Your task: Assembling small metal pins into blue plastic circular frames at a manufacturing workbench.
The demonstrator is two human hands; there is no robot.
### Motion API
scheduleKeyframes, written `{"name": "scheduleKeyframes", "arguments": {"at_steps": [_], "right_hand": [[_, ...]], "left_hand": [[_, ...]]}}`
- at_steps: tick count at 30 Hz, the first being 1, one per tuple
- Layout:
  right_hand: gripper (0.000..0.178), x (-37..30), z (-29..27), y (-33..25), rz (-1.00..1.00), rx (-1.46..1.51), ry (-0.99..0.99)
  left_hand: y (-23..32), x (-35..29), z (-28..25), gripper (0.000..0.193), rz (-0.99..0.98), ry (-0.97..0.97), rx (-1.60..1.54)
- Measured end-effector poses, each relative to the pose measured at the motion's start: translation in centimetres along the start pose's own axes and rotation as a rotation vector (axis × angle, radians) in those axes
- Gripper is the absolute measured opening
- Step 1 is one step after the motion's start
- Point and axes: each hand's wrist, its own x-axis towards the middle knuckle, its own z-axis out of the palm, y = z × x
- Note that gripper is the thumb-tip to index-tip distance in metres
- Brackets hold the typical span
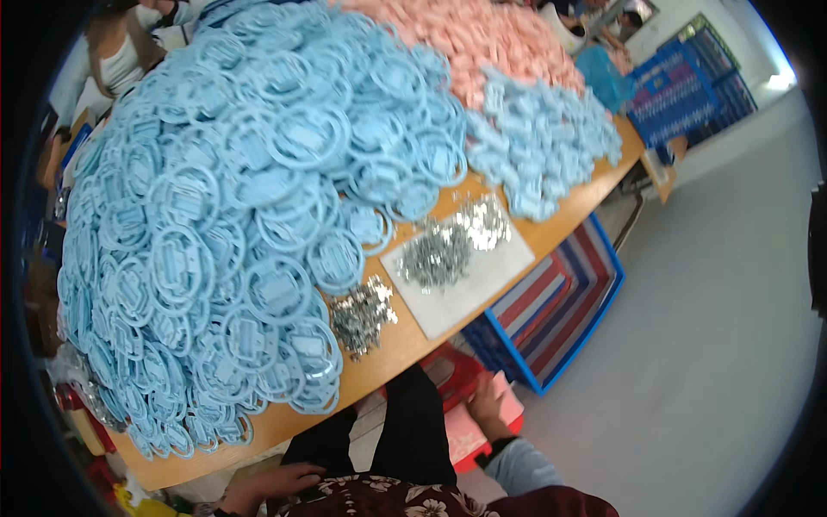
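Left hand [297, 477], fingers loosely extended at the lap, nothing visibly held; right hand [488, 407], fingers bent at a pink-topped red object [466, 435] below the light-brown wooden tabletop [375, 366], grip impossible to tell, best kept clear of the striped, blue-rimmed crate [586, 339]; beyond, silver metal pieces [435, 256], pale-blue ringed plastic parts [250, 172].

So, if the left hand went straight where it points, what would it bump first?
The left hand would probably meet the black trousers first; whether they touch now is unclear.
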Motion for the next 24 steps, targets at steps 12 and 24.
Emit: {"name": "scheduleKeyframes", "arguments": {"at_steps": [12, 24], "right_hand": [[0.028, 2.0, -15.3, -11.4, -1.215, -0.114, -0.440], [0.037, 12.6, -14.9, -4.9, -0.940, -0.308, -1.204]], "left_hand": [[-1.6, 9.8, 6.1, 0.047, 0.072, 0.685, -0.065], [-3.1, 21.8, 9.3, 0.039, 0.190, 0.157, 0.037]]}}
